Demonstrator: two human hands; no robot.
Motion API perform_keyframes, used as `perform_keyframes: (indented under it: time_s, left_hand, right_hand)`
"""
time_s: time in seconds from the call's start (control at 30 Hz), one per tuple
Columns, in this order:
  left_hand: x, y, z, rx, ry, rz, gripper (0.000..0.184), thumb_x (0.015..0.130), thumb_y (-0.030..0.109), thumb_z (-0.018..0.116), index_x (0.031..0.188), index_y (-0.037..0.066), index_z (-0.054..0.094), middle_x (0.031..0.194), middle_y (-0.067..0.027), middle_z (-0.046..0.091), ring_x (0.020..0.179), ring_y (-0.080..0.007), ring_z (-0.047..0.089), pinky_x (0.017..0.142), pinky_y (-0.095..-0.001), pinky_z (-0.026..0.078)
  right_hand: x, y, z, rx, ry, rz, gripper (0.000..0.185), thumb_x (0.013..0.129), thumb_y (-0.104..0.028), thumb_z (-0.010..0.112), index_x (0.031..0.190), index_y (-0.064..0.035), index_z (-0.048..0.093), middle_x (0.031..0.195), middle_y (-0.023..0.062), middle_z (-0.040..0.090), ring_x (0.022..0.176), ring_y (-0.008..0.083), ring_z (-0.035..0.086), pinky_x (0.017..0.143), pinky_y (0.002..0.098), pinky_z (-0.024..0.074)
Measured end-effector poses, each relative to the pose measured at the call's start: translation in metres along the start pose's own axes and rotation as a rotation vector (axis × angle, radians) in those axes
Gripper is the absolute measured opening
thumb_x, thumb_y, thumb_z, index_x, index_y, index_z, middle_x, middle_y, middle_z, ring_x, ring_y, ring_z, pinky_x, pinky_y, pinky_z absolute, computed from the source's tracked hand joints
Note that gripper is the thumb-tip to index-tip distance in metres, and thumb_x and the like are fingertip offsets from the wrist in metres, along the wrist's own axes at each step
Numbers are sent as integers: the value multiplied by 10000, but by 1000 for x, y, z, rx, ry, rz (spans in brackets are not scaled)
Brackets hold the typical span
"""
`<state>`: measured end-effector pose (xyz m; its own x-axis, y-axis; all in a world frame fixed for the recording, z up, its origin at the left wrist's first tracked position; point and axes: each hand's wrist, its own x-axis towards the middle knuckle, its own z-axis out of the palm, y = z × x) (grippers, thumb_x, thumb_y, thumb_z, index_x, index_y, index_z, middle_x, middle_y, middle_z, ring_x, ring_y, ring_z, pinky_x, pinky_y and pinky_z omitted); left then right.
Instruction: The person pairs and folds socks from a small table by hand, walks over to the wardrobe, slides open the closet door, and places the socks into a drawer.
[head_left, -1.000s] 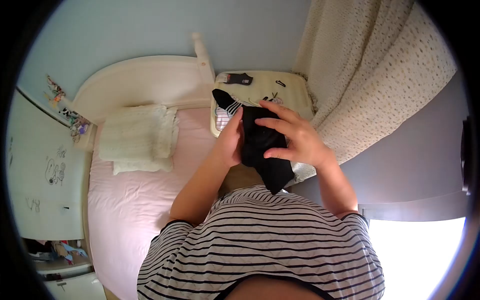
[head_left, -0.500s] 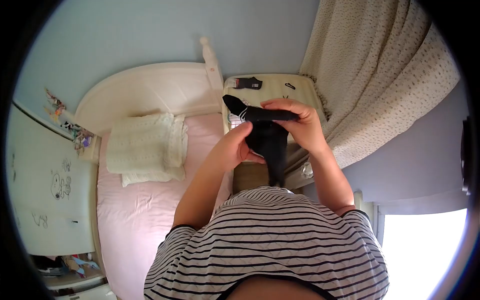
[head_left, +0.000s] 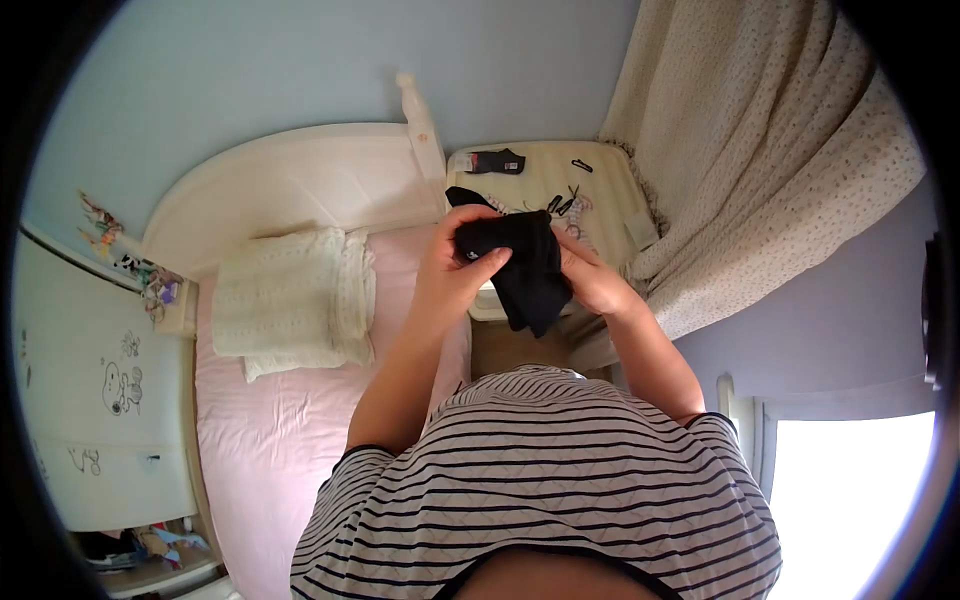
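Note:
In front of my chest, above the nightstand's near edge, I hold black socks bunched together. My left hand is closed on their left end, thumb on top, with a dark toe end sticking up behind the fingers. Along the right edge my right hand grips the cloth; most of its fingers are hidden behind the fabric. The lower ends of the socks hang down between my hands. Behind them, a dark grey folded pair of socks with a label lies on the nightstand.
Several small black clips and another black clip lie on the nightstand. To the left stands a bed with pink bedding and a cream pillow. A patterned curtain hangs at the right.
My left hand has moved up to the socks' left end, and my right hand has moved down their right side. The socks are now folded more compactly, and the hanging part is shorter.

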<state>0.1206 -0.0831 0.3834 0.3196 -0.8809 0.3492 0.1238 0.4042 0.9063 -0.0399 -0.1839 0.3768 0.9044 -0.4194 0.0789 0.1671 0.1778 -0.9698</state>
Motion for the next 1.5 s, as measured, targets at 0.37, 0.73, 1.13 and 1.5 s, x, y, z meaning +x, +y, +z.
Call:
perform_keyframes:
  time_s: [0.37, 0.73, 1.13, 1.5]
  left_hand:
    - [3, -7, 1, 500, -144, 308, 291, 724, -24, 626, 960, 26, 464, 1105, -129, 444, 1007, -215, 459, 852, -306, 374]
    - [-11, -21, -10, -235, -65, -303, 514, 834, 62, 559, 1256, 39, 266, 1123, -126, 525, 996, -183, 542, 848, -305, 447]
    - [-13, -24, -1, -506, 51, -327, 390, 876, 85, 503, 1233, 56, 351, 1089, -110, 550, 978, -179, 565, 836, -315, 470]
    - [-18, -22, 3, -267, 34, -288, 349, 891, 122, 500, 1203, 72, 352, 1044, -94, 559, 934, -138, 553, 791, -272, 458]
  right_hand:
    - [14, 1, -6, -322, 193, -176, 314, 790, 18, 538, 1102, -8, 510, 1025, 69, 548, 951, 147, 524, 806, 269, 419]
    - [8, -6, 2, 6, 257, -145, 424, 824, -41, 518, 1234, -70, 410, 1038, 50, 531, 933, 151, 538, 766, 251, 439]
    - [-4, 4, 7, 254, 213, -175, 292, 828, -44, 585, 1059, -71, 407, 946, 32, 523, 825, 98, 520, 687, 239, 444]
    - [-8, 4, 11, 247, 229, -151, 282, 821, 16, 509, 1073, -64, 411, 1001, 43, 506, 916, 110, 490, 767, 254, 420]
